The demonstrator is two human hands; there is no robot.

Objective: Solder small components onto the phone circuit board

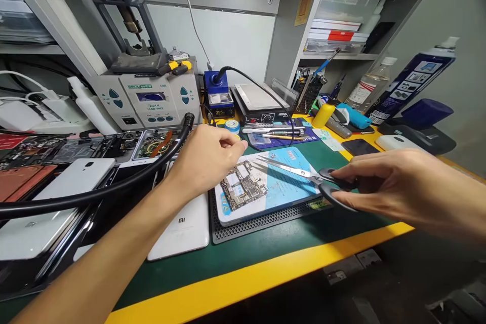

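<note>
My right hand (395, 187) grips a pair of scissors (302, 172) by its black handles, with the blades slightly apart and pointing left. Below the blades is a phone circuit board (248, 186), lying on a flat blue-and-white box (292, 182). Just above the board's far left corner, the thumb and forefinger of my left hand (210, 159) are pinched together. Whatever is between those fingertips, if anything, is too small or hidden to make out. Under the box sits a dark perforated mat (243, 229).
Left of the box lie a white phone back (186, 230) and stacked phones (56, 202), crossed by a thick black hose (114, 196). Behind stand a hot air station (152, 98) and a heating plate (261, 98). Tweezers (273, 130), bottles and a tool holder fill the back right.
</note>
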